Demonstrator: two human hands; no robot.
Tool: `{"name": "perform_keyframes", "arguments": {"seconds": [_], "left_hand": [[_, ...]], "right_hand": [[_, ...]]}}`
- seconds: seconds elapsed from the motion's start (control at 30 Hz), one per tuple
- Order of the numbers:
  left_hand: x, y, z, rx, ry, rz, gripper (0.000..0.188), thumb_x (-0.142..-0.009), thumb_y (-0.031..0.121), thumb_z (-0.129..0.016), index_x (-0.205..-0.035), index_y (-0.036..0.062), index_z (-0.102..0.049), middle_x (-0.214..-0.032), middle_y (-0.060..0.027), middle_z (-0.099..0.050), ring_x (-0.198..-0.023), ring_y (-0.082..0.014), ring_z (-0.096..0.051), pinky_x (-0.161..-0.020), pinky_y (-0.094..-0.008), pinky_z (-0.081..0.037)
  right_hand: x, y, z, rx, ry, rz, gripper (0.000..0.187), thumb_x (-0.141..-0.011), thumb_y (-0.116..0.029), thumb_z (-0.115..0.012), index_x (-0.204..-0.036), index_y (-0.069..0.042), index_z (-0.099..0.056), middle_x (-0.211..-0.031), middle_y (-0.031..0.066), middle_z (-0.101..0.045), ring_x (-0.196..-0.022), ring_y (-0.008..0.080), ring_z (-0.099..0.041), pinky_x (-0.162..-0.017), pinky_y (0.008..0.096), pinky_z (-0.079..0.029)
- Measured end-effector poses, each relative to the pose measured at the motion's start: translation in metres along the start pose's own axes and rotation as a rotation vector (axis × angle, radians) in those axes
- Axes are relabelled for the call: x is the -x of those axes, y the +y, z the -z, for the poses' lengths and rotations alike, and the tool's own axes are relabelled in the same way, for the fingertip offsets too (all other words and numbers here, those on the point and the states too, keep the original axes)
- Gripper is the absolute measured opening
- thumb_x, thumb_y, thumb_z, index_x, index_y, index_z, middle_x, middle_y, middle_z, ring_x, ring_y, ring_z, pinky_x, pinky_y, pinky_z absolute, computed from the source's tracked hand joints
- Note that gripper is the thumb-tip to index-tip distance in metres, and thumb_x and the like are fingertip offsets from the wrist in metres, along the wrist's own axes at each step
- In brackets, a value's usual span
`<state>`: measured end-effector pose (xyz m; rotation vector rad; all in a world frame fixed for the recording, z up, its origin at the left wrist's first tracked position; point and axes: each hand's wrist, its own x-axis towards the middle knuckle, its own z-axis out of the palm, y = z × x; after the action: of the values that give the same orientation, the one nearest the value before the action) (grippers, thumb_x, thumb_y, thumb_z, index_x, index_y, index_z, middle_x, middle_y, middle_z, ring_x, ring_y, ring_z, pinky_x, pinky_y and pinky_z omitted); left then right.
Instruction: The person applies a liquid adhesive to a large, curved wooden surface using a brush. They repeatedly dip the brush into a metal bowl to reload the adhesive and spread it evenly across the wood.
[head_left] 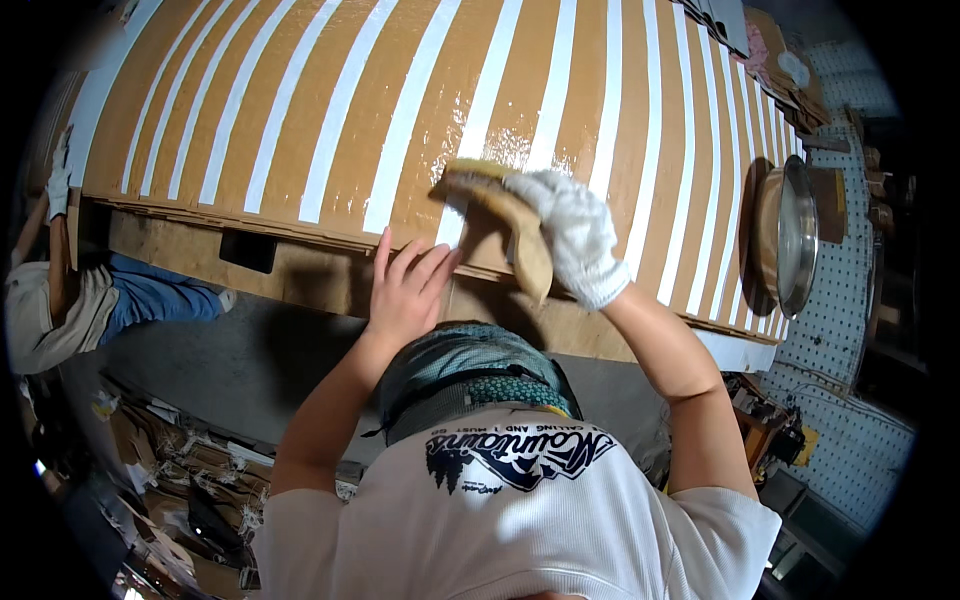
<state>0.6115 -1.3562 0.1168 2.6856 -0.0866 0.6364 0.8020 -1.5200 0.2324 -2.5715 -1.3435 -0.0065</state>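
Note:
My right hand [570, 235], in a white knitted glove, is closed around a wide wooden brush [532, 262]. The brush's yellowish bristle edge lies against brown cardboard [400, 150] crossed by many white strips, and its wooden end points toward me. A wet, glossy film shines on the board around and beyond the brush. My left hand [408, 285] is bare, its fingers stretched out and touching the near edge of the cardboard just left of the brush. Under the right palm, part of the brush is hidden.
A round metal basin [797, 237] stands at the board's right end. On the far left, another person [75, 300] rests a gloved hand on the board's edge. Cardboard scraps [190, 480] lie piled at lower left, and blue dotted sheeting [840, 300] covers the right side.

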Motion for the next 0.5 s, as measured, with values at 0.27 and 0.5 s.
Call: {"name": "perform_keyframes", "arguments": {"seconds": [0.27,0.5], "left_hand": [[0.000,-0.005,0.002,0.061,0.019,-0.008,0.058,-0.072,0.005,-0.057,-0.130,0.0087,-0.063,-0.129,-0.0062,-0.060,-0.124,-0.0314,-0.053,-0.117,-0.0637,-0.029],[0.001,-0.006,0.002,0.078,-0.014,-0.006,0.063,-0.070,0.004,-0.056,-0.132,0.0080,-0.062,-0.131,-0.0073,-0.059,-0.125,-0.0330,-0.052,-0.116,-0.0639,-0.028]], "right_hand": [[0.002,0.032,0.016,-0.147,0.018,0.047,0.030,-0.086,-0.011,-0.065,-0.116,-0.017,-0.071,-0.100,0.0089,-0.069,-0.087,0.0250,-0.068,-0.071,0.0339,-0.058],[0.053,0.004,-0.002,-0.062,0.061,0.059,0.037,-0.080,-0.003,-0.066,-0.114,-0.017,-0.071,-0.101,0.0110,-0.070,-0.086,0.0290,-0.069,-0.072,0.0389,-0.058]]}}
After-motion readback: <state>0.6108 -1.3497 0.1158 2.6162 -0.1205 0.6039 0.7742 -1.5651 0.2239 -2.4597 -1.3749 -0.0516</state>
